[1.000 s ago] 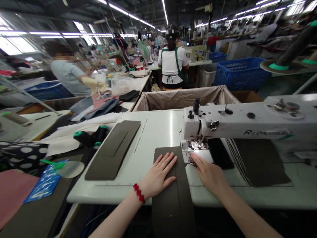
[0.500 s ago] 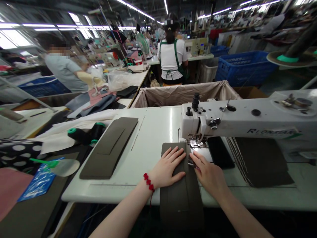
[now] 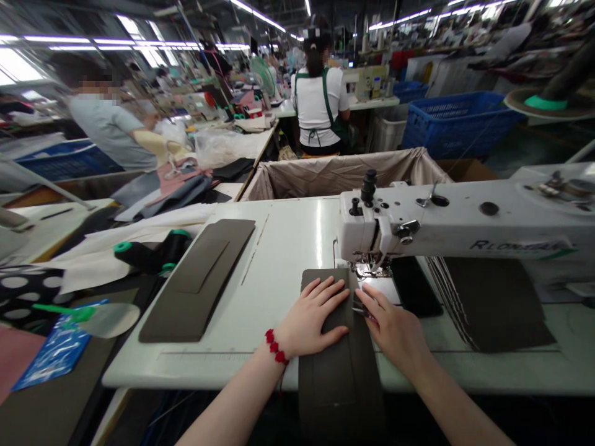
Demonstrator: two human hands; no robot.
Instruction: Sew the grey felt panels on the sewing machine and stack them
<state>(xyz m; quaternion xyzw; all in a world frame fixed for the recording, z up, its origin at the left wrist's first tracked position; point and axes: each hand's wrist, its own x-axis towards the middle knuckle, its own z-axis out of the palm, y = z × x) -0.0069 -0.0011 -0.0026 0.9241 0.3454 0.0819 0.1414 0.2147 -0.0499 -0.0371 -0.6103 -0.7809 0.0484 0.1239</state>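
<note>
My left hand [image 3: 312, 316] flat, open, on dark strip [image 3: 339, 371]; right hand [image 3: 395, 328] open, fingertips beside presser foot [image 3: 370, 271]. Strip pushed forward over last second: front end now at sewing machine [image 3: 455, 229], alignment holding.

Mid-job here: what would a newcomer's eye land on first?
The white sewing machine stretches across the right of the table, with both hands before its needle. The left hand lies flat on a dark fabric panel, and the right hand is at the panel's right edge. A matching panel lies further left.

White table [image 3: 297, 238], sewing machine [image 3: 446, 226], brown panels [image 3: 199, 279]
</note>
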